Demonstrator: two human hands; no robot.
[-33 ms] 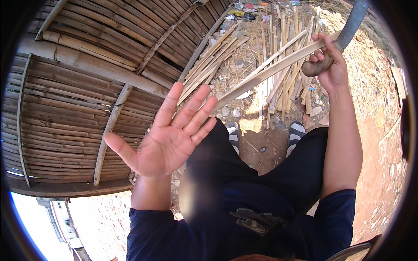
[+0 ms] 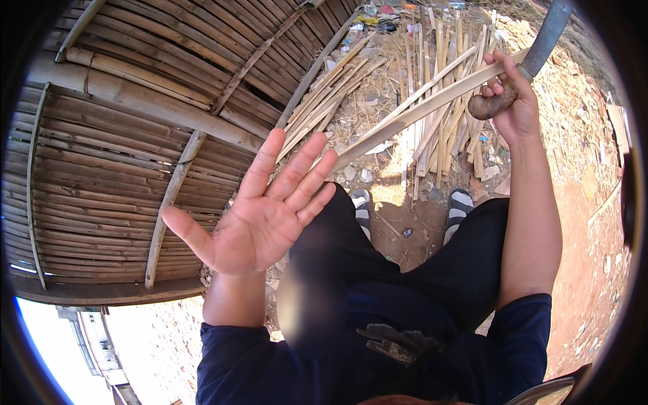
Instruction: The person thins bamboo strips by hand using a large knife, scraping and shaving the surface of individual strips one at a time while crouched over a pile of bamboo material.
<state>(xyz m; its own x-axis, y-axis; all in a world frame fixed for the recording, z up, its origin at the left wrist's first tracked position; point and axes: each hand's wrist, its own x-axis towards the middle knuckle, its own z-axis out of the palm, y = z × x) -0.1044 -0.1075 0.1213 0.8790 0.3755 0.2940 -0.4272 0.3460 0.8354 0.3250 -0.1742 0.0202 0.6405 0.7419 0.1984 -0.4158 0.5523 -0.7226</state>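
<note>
My left hand (image 2: pixel 253 226) is raised with its palm turned up and fingers spread, holding nothing. In my right hand (image 2: pixel 521 111) is a machete (image 2: pixel 496 102), gripped by its curved brown wooden handle, with the dark metal blade pointing up toward the far right. The same hand also holds the upper end of a long pale bamboo strip (image 2: pixel 425 106), pinched alongside the handle. That strip slants down to the left, and its lower end passes behind the fingertips of my left hand, where it is hidden.
Split bamboo strips (image 2: pixel 442 128) lie in a loose pile beyond my feet, with another bundle (image 2: pixel 337 94) to its left. A bamboo slat wall (image 2: pixel 115 169) rises along the left side. Litter (image 2: pixel 381 23) lies at the far end. Stony ground (image 2: pixel 587 270) stretches to the right.
</note>
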